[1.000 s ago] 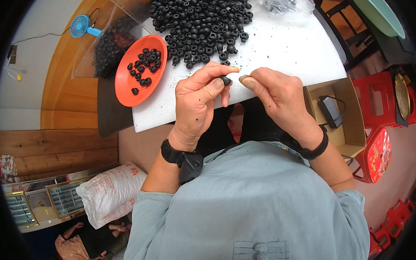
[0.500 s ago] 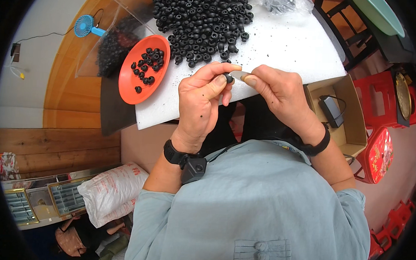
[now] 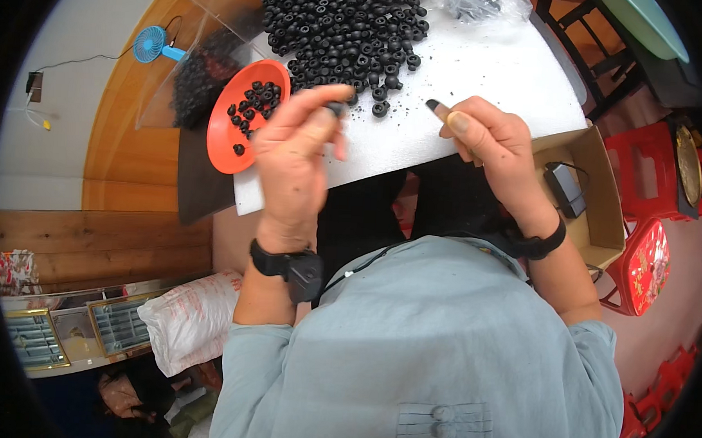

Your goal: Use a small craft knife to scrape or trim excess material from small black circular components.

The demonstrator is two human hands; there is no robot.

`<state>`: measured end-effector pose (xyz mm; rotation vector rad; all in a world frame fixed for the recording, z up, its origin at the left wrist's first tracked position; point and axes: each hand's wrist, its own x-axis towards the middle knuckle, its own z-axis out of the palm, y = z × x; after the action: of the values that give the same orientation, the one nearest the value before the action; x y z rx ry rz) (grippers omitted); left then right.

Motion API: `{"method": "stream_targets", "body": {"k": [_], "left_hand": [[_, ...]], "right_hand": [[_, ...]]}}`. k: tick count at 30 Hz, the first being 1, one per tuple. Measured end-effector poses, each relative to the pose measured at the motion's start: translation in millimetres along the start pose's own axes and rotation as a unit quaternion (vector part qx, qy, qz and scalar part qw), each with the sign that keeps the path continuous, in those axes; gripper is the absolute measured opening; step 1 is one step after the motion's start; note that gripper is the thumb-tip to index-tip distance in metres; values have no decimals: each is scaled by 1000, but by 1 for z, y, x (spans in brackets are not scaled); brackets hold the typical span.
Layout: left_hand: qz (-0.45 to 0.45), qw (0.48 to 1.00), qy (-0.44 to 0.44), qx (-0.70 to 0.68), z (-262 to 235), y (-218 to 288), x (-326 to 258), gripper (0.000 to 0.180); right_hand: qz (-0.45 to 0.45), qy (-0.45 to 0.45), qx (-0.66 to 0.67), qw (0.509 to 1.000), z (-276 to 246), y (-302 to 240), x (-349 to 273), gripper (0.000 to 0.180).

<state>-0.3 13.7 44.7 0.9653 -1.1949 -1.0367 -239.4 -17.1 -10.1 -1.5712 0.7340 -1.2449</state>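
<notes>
Pinched between the thumb and forefinger of my left hand (image 3: 295,150) is a small round black part (image 3: 336,108), partly covered by the fingers and smeared by motion. This hand hovers by the right rim of an orange-red plate (image 3: 223,152), where several similar black parts lie. Over the white foam board (image 3: 499,65), my right hand (image 3: 491,139) grips a small knife blade (image 3: 436,108), its tip pointing up and left; the fingers hide its other end. A large heap of black hollow parts (image 3: 340,31) covers the board's far side, with dark crumbs scattered in front.
A crumpled clear plastic bag (image 3: 486,6) lies at the board's far edge. To the right, a cardboard box (image 3: 601,222) holds a black power adapter (image 3: 565,189). Red stools (image 3: 639,267) stand beyond it. A blue fan (image 3: 149,44) is at the far left, a white sack (image 3: 194,322) below.
My hands have drawn apart. The left moved left toward the plate with the black part; the right shifted slightly right, taking the blade away from the part.
</notes>
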Motion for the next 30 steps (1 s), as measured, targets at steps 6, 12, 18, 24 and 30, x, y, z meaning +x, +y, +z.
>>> {"method": "stream_targets", "body": {"k": [6, 12, 18, 24, 30], "left_hand": [[122, 928, 154, 318, -94, 40, 18, 21], [213, 804, 17, 555, -60, 11, 20, 15], [246, 807, -68, 532, 12, -33, 28, 7], [215, 840, -156, 474, -8, -20, 28, 14], [129, 884, -61, 444, -4, -20, 18, 11]], "right_hand": [[8, 7, 56, 998, 2, 5, -1, 32], [-10, 16, 16, 1000, 4, 6, -1, 31], [18, 5, 18, 1000, 3, 1, -2, 30], [4, 5, 22, 1000, 4, 3, -2, 29], [-7, 4, -2, 1000, 2, 5, -1, 27]]}}
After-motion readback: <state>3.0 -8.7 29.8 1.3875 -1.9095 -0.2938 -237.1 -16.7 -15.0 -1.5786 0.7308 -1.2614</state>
